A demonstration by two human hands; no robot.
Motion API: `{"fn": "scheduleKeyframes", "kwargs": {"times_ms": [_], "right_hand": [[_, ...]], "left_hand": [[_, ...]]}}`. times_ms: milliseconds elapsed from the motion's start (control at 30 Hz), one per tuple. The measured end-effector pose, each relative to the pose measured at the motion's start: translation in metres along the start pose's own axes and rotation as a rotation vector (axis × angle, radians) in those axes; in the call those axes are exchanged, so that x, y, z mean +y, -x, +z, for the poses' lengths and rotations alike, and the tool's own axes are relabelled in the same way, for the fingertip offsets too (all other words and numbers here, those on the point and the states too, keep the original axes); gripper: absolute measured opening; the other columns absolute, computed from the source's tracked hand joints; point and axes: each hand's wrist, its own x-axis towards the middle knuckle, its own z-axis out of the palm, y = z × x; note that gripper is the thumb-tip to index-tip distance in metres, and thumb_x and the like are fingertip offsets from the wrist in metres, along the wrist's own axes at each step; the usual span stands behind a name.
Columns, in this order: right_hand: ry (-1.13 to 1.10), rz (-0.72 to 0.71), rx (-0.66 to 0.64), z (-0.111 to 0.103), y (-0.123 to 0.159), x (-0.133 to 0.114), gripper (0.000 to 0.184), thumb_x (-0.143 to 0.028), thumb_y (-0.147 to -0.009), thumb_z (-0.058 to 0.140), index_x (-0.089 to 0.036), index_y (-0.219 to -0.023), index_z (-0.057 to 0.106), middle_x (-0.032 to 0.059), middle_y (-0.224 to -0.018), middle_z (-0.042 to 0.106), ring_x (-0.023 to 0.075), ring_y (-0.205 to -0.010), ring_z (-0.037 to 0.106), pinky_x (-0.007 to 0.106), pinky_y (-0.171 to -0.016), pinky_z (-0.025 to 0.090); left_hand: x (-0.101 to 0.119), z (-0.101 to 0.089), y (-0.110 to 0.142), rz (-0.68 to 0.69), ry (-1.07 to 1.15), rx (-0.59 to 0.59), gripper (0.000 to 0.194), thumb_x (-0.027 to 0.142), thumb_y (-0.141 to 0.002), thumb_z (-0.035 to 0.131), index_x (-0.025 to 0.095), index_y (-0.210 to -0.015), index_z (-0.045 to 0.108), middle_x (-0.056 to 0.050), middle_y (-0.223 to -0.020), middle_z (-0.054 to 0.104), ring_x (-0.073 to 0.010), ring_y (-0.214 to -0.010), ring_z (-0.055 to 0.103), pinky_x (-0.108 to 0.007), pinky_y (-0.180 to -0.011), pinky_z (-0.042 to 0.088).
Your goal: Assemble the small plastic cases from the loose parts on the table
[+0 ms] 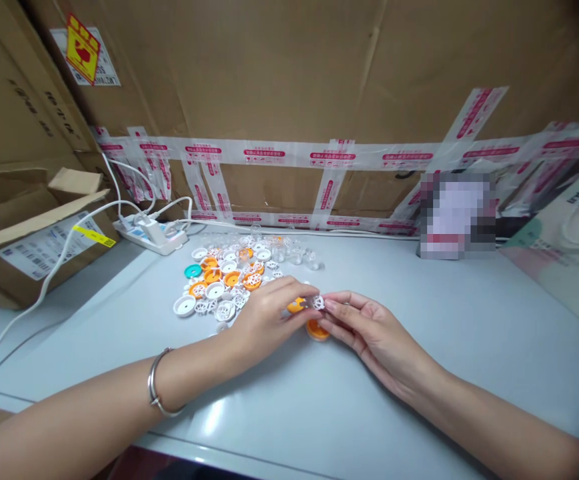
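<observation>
My left hand (269,313) and my right hand (369,327) meet over the pale table (419,373), fingertips pinched together on a small white lattice piece (318,303). An orange cap (296,306) sits under my left fingers, and another orange cap (316,330) lies on the table just below both hands. Behind my left hand is a pile of small plastic parts (229,277): white, orange and clear caps and lattice discs, plus one teal cap (193,271). A metal bangle (156,390) circles my left wrist.
A white power strip (152,235) with plugged cables lies at the back left. An open cardboard box (24,233) stands at the left. Taped cardboard (319,100) walls the back. A bag (569,240) leans at the right edge.
</observation>
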Motion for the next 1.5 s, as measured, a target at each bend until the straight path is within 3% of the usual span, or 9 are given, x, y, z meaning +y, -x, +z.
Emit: {"fn": "scheduleKeyframes", "kwargs": {"times_ms": [267,533,733,833,933,1067,1200,1367,1500], "right_hand": [[0.2,-0.129,-0.007,0.001,0.001,0.004,0.027,-0.032,-0.063,0.078,-0.019,-0.078,0.06,-0.0002,-0.074,0.069,0.0139,-0.069,0.066,0.029,-0.071,0.054],[0.438,-0.253,0.055,0.002,-0.001,0.0,0.032,-0.042,-0.061,0.075,-0.02,-0.068,0.052,-0.0011,-0.066,0.064,0.0129,-0.061,0.062,0.026,-0.062,0.052],[0.52,-0.288,0.151,-0.011,-0.008,-0.012,0.038,-0.047,-0.055,0.077,-0.019,-0.065,0.054,0.0008,-0.066,0.063,0.0141,-0.06,0.062,0.027,-0.06,0.052],[0.526,-0.272,0.13,-0.017,-0.012,-0.014,0.037,-0.046,-0.058,0.077,-0.018,-0.068,0.056,0.0025,-0.07,0.065,0.0142,-0.062,0.062,0.027,-0.062,0.052],[0.487,-0.255,0.074,-0.022,-0.015,-0.015,0.033,-0.042,-0.062,0.076,-0.017,-0.076,0.059,0.004,-0.077,0.068,0.0147,-0.069,0.064,0.028,-0.069,0.052],[0.519,-0.274,-0.01,-0.028,-0.016,-0.017,0.032,-0.04,-0.067,0.073,-0.019,-0.088,0.063,0.0057,-0.089,0.07,0.018,-0.082,0.065,0.032,-0.078,0.052],[0.641,-0.282,-0.054,-0.028,-0.016,-0.019,0.031,-0.042,-0.068,0.071,-0.02,-0.09,0.066,0.0055,-0.09,0.071,0.0203,-0.085,0.065,0.034,-0.078,0.052],[0.676,-0.289,-0.049,-0.025,-0.015,-0.02,0.026,-0.041,-0.065,0.073,-0.021,-0.08,0.069,0.0037,-0.082,0.072,0.0201,-0.079,0.066,0.032,-0.074,0.053],[0.576,-0.246,-0.042,-0.02,-0.011,-0.016,0.025,-0.038,-0.064,0.074,-0.021,-0.082,0.069,0.0028,-0.082,0.072,0.0186,-0.077,0.067,0.031,-0.073,0.054]], "left_hand": [[0.005,0.002,0.0,0.03,-0.038,0.017,0.013,0.02,-0.082,0.06,0.015,-0.094,0.061,-0.005,-0.082,0.065,-0.0141,-0.074,0.06,-0.025,-0.067,0.048],[0.007,0.001,0.003,0.078,-0.026,0.039,0.026,0.028,-0.08,0.064,0.016,-0.103,0.058,-0.006,-0.09,0.069,-0.0152,-0.081,0.063,-0.026,-0.074,0.049],[0.004,-0.008,0.004,-0.063,-0.03,-0.12,0.033,0.038,-0.075,0.067,0.017,-0.099,0.06,-0.007,-0.09,0.065,-0.0183,-0.083,0.059,-0.031,-0.075,0.046],[0.006,-0.012,0.005,-0.002,-0.066,-0.203,0.023,0.036,-0.081,0.061,0.016,-0.093,0.062,-0.007,-0.087,0.065,-0.018,-0.082,0.058,-0.032,-0.076,0.045],[0.011,-0.02,0.008,0.094,-0.103,-0.328,0.021,0.03,-0.085,0.055,0.019,-0.102,0.062,-0.007,-0.1,0.063,-0.0189,-0.093,0.056,-0.033,-0.083,0.044],[0.023,-0.03,0.013,0.169,-0.215,-0.469,0.042,0.037,-0.084,0.056,0.023,-0.123,0.051,-0.011,-0.124,0.052,-0.0257,-0.112,0.048,-0.041,-0.093,0.041],[0.028,-0.027,0.019,0.176,-0.306,-0.514,0.057,0.047,-0.078,0.06,0.024,-0.128,0.045,-0.015,-0.131,0.046,-0.0315,-0.117,0.046,-0.045,-0.092,0.043],[0.022,-0.021,0.02,0.158,-0.279,-0.468,0.053,0.044,-0.08,0.059,0.022,-0.127,0.046,-0.014,-0.128,0.05,-0.0291,-0.114,0.049,-0.043,-0.092,0.044],[0.017,-0.022,0.013,0.079,-0.204,-0.217,0.026,0.025,-0.085,0.055,0.017,-0.11,0.055,-0.009,-0.105,0.062,-0.0192,-0.095,0.058,-0.032,-0.083,0.049]]}}
